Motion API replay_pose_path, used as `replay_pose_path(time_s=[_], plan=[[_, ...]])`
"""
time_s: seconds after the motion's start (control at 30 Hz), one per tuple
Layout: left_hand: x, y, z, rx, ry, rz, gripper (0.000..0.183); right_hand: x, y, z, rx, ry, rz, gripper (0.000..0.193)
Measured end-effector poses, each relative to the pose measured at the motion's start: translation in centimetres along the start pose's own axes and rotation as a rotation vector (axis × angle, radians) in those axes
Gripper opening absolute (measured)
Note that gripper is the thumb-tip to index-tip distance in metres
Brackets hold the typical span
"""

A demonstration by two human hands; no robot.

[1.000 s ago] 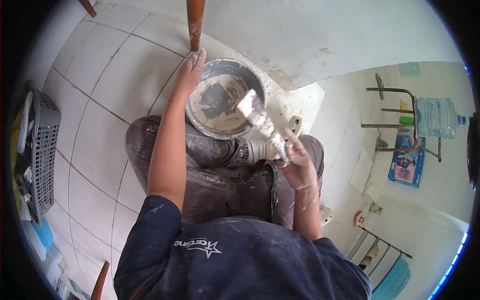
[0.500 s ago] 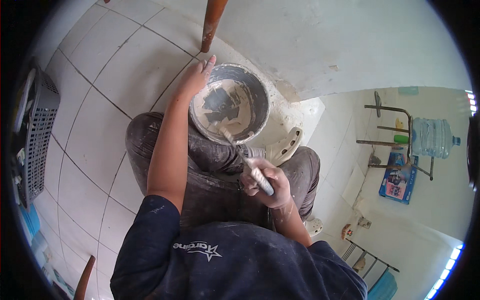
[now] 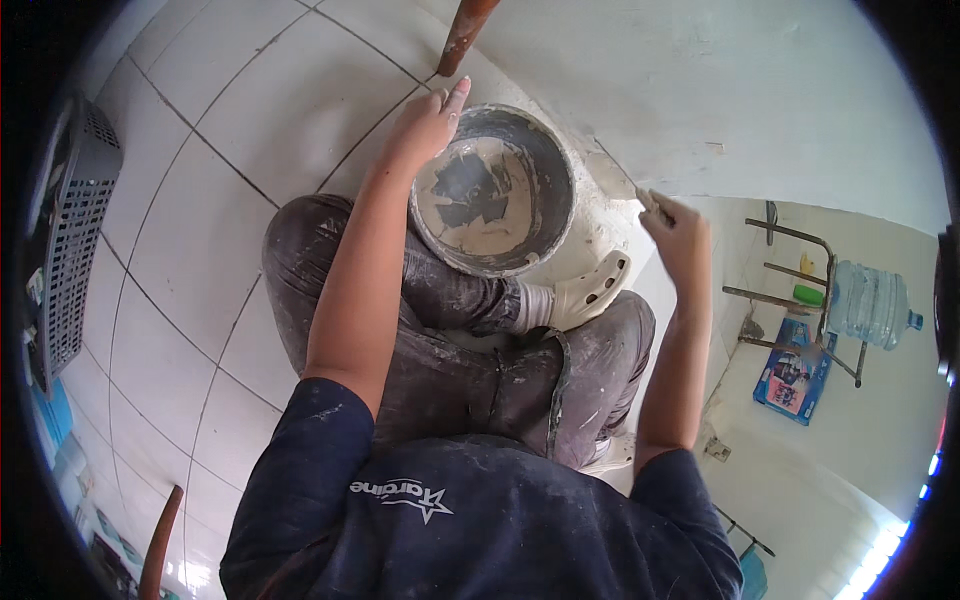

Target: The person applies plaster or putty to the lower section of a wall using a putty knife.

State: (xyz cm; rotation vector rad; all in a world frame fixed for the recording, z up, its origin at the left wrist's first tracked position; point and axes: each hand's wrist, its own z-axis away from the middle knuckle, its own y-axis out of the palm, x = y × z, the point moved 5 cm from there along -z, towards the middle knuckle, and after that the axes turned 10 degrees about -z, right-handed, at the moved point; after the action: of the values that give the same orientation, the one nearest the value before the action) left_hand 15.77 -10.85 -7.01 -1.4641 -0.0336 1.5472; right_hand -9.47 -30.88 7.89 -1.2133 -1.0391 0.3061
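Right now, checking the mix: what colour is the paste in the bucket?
Pale beige-grey paste in a dark grey bucket; head view.
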Motion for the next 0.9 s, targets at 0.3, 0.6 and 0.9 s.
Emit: replay_pose_path(time_s=[0.3, 0.6, 0.9], plan=[[-0.5, 0.1, 0.5, 0.014, -0.02, 0.042, 0.071, -5.2, 6.7, -10.6, 0.32, 0.17, 0.297, 0.023], [0.0, 0.5, 0.3, -0.029, 0.019, -0.047, 0.067, -2.9, 9.0, -10.8, 0.022, -0.28, 0.471, 0.019], [-0.2, 0.4, -0.1, -0.119, 0.144, -0.061, 0.07, -1.5, 4.8, -10.0, 0.117, -0.39, 0.572, 0.025]])
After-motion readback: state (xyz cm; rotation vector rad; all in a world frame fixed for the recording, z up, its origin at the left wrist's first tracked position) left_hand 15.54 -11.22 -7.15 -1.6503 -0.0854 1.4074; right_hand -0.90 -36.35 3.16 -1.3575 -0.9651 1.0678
